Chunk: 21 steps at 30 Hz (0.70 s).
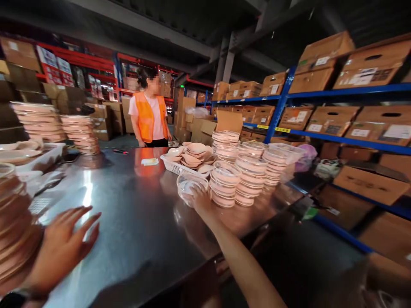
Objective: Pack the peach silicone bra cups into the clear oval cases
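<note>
My right hand [201, 199] reaches across the metal table and grips a clear round plastic container [184, 184] by its near right side. That container stands just left of several stacks of round clear-lidded containers with pale pink contents [223, 184]. Behind it, a white basket [171, 166] holds a heap of pale pink, bowl-like pieces [195, 154]. Low on the left, my left hand [66, 246] hovers with its fingers spread and nothing in them. Beside it rises a blurred stack of similar containers [16, 231], partly cut off by the frame edge.
The shiny metal table [128, 222] fills the middle. At its far side stands a person in an orange vest [144, 115]. More container stacks [81, 134] and another white basket [53, 156] are at left. Blue shelving [279, 105] with cardboard boxes lines the right.
</note>
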Each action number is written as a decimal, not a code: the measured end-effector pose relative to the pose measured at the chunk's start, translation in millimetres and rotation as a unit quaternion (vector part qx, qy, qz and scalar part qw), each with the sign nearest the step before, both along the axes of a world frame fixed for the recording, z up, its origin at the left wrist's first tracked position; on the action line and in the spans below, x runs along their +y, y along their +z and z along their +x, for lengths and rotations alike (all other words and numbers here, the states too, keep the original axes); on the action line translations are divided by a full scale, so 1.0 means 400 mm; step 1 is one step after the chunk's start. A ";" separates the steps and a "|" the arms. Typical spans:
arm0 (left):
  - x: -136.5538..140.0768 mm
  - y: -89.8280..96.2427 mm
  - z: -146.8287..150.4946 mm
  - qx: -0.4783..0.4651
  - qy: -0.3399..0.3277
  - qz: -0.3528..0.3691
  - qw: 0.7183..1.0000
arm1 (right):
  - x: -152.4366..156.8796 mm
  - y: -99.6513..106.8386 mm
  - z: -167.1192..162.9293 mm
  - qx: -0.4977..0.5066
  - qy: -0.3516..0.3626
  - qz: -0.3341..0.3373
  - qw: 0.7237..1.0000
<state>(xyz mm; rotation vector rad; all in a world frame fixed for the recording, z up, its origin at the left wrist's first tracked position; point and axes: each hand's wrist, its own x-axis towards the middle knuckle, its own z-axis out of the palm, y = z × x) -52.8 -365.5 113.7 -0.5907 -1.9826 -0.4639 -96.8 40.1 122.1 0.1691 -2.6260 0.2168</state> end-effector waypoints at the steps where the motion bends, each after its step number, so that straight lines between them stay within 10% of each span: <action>1: 0.054 -0.019 0.000 0.034 -0.023 -0.040 0.998 | -0.024 -0.004 0.029 -0.004 0.007 -0.002 1.000; 8: 0.282 -0.094 0.008 -0.052 -0.150 -0.208 0.965 | -0.142 -0.021 0.213 0.010 0.176 -0.169 0.970; 15: 0.247 -0.007 -0.020 -0.244 -0.271 -0.168 0.916 | 0.098 -0.066 0.093 -0.070 -0.033 -0.082 0.994; 21: 0.276 -0.029 -0.029 -0.255 -0.300 -0.159 0.906 | 0.060 -0.112 0.143 -0.053 -0.055 -0.121 0.990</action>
